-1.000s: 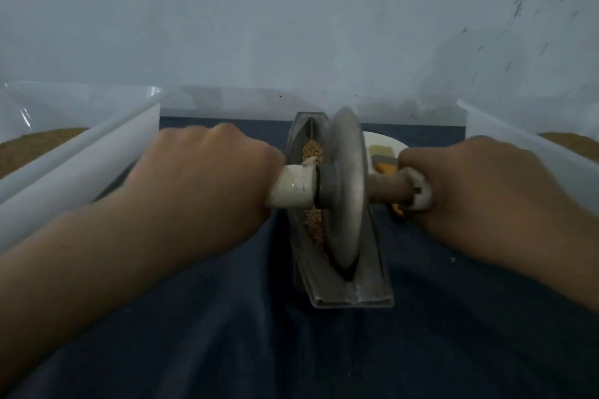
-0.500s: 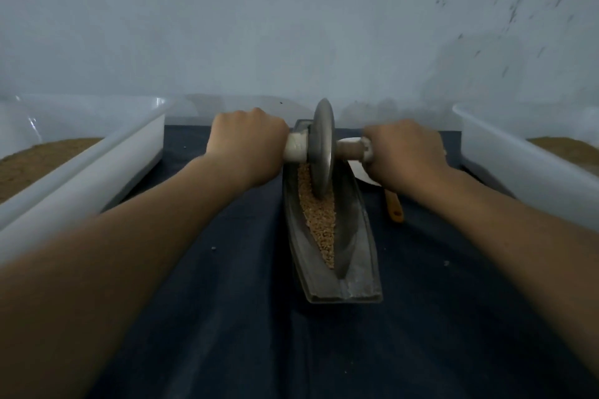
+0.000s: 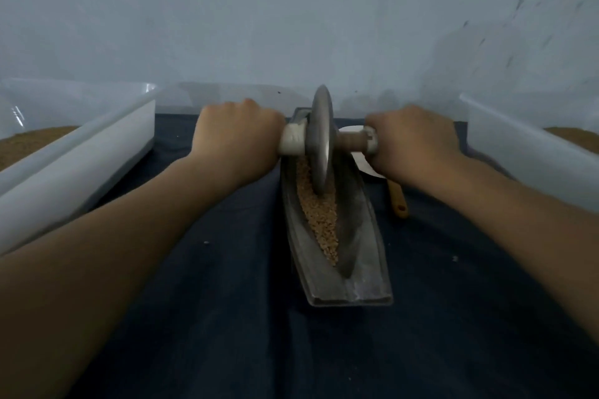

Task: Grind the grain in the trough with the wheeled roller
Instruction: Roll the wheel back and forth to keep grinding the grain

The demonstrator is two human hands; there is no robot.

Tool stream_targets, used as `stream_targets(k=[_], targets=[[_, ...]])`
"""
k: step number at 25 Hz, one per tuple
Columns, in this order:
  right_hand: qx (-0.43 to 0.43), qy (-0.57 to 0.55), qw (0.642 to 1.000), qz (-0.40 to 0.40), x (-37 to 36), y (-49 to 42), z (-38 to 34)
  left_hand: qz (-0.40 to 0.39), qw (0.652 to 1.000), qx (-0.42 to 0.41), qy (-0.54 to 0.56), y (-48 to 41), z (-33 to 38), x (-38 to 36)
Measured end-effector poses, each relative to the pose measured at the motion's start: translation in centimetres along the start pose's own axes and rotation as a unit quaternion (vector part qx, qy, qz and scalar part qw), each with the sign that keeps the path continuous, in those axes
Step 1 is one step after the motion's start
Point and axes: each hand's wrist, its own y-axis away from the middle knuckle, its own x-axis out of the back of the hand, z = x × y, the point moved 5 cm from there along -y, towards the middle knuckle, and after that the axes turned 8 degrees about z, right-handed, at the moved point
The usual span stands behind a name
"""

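A long grey metal trough (image 3: 366, 256) lies lengthwise on the dark cloth, with tan grain (image 3: 319, 217) along its groove. The wheeled roller (image 3: 321, 142), a grey metal disc on a cross handle, stands upright in the groove at the trough's far half, its rim in the grain. My left hand (image 3: 238, 136) is closed around the white left handle end. My right hand (image 3: 415, 139) grips the wooden right handle end. The near half of the grain lies uncovered.
White plastic tubs holding brown grain stand at the left (image 3: 74, 152) and right (image 3: 525, 152). A white dish (image 3: 363, 162) and an orange-handled tool (image 3: 398, 201) lie right of the trough, partly under my right wrist. A pale wall rises close behind.
The roller has travelled from the trough's near end to its far half, with both arms stretched out. Grain in the near half of the groove has come into sight.
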Motion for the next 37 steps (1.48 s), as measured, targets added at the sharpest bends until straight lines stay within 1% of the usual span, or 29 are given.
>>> stream_targets(k=[2, 4, 7, 9, 11, 12, 14, 15, 18, 20, 23, 26, 28, 29, 30, 31, 34, 36, 37], targets=[[-0.022, -0.019, 0.999, 0.019, -1.3, -1.8, 0.3, 0.003, 1.000, 0.020, -0.008, -1.6, 0.0, -0.6], [-0.012, -0.024, 0.999, 0.022, -0.9, -1.6, 0.3, -0.001, 1.000, 0.014, -0.003, -1.5, 0.1, -0.3], [0.034, -0.030, 0.999, -0.003, 1.7, 1.9, 0.3, -0.011, 0.999, -0.037, 0.035, 1.9, -0.3, 1.2], [0.063, -0.037, 0.997, -0.010, 4.3, 5.1, 0.5, 0.013, 0.994, -0.083, 0.065, 4.4, -1.1, 3.7], [0.084, -0.051, 0.995, -0.001, 6.2, 6.9, 1.1, 0.028, 0.991, -0.102, 0.077, 5.2, -2.2, 5.1], [0.089, -0.048, 0.995, -0.007, 6.3, 6.7, 1.2, 0.008, 0.992, -0.100, 0.074, 5.2, -2.3, 4.9], [0.080, -0.025, 0.996, -0.042, 5.1, 4.7, 0.6, -0.035, 0.995, -0.062, 0.066, 4.5, -1.6, 2.9], [0.064, -0.006, 0.997, -0.041, 4.0, 3.3, 0.1, -0.022, 0.998, -0.031, 0.058, 3.8, -1.0, 1.8], [0.004, 0.027, 1.000, 0.012, 0.5, -0.9, -0.7, 0.025, 0.998, 0.051, 0.018, 1.1, 0.0, -0.7], [-0.004, 0.027, 0.999, 0.036, -0.1, -1.7, -0.7, 0.029, 0.997, 0.065, 0.023, 0.3, -0.1, -1.1], [0.034, 0.004, 0.999, 0.032, 1.3, 0.6, -0.2, 0.015, 0.999, 0.027, 0.029, 1.6, -0.3, 0.0], [0.094, -0.014, 0.995, 0.011, 4.6, 4.7, 0.4, 0.002, 0.996, -0.042, 0.077, 4.6, -1.2, 2.5], [0.119, -0.044, 0.992, 0.008, 6.1, 5.8, 1.2, 0.000, 0.992, -0.060, 0.112, 5.3, -1.9, 3.9], [0.121, -0.044, 0.992, 0.004, 6.0, 5.6, 1.2, -0.018, 0.992, -0.064, 0.112, 5.3, -1.9, 3.8], [0.113, -0.031, 0.993, -0.001, 5.4, 5.0, 0.9, -0.038, 0.992, -0.059, 0.100, 5.0, -1.6, 3.1], [0.097, -0.009, 0.995, 0.006, 4.4, 4.1, 0.5, -0.034, 0.995, -0.043, 0.080, 4.6, -1.2, 2.1], [0.025, 0.014, 0.997, 0.078, 0.5, 0.7, -0.3, 0.044, 0.999, 0.025, 0.010, 2.1, 0.0, 0.1], [-0.012, 0.002, 0.996, 0.087, -0.9, -0.7, -0.3, 0.055, 0.997, 0.051, -0.002, 0.4, 0.2, -0.5], [-0.011, 0.001, 0.996, 0.089, -1.0, -0.7, -0.2, 0.048, 0.998, 0.048, 0.000, 0.1, 0.3, -0.5]])
